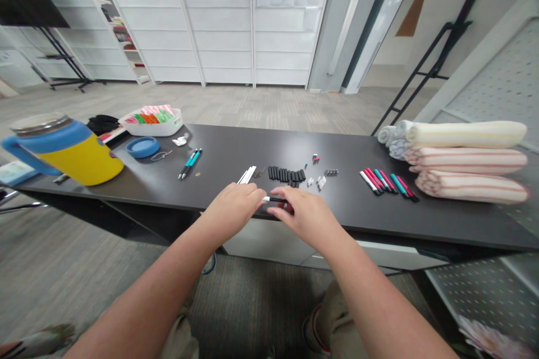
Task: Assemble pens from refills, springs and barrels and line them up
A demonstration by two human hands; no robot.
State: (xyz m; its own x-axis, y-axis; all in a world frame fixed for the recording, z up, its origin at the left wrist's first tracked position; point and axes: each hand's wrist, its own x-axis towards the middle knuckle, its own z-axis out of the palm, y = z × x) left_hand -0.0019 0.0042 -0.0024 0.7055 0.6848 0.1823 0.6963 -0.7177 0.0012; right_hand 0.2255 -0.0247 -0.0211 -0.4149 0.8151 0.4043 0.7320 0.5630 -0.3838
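Both my hands meet over the front edge of the black table (421,213). My left hand (233,206) and my right hand (304,214) are closed on the two ends of a thin pen part (274,199), white at its left tip and black along the middle. Just behind it lie white pen tubes (247,174), a row of short black grips (286,174) and small white and dark bits (322,180). Finished pens (387,182) in white, red, teal and black lie in a fan to the right.
Rolled striped towels (463,160) are stacked at the table's right end. At the left stand a yellow jug with a blue handle (67,148), a blue ring (143,147), a white tray of coloured items (152,119) and two teal pens (190,163).
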